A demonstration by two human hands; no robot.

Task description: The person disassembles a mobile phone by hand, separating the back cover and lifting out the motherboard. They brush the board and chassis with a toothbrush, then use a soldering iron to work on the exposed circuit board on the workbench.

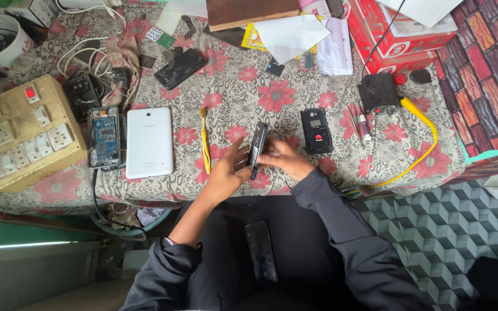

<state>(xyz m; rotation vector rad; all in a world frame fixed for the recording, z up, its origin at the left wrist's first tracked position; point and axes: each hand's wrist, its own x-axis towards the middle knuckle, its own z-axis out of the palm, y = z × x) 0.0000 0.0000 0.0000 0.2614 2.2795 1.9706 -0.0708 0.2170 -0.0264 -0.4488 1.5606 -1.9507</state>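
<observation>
While both hands clamp the dark phone [257, 148] on its edge, the left hand [230, 170] and the right hand [282, 158] seem to be prying its shell apart; the next move needs a careful pull at the seam. Left of this phone lie one yellow tool [204, 141], one white tablet [149, 142] and one opened phone [105, 137]; right of it, one small black phone [316, 130].

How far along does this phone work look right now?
Done, it seems: one opened device lies with its blue circuit board bared, and a dark phone rests on the lap. In hand: the left hand and right hand hold a dark phone on edge. Untouched: the white tablet and the black phone.
</observation>
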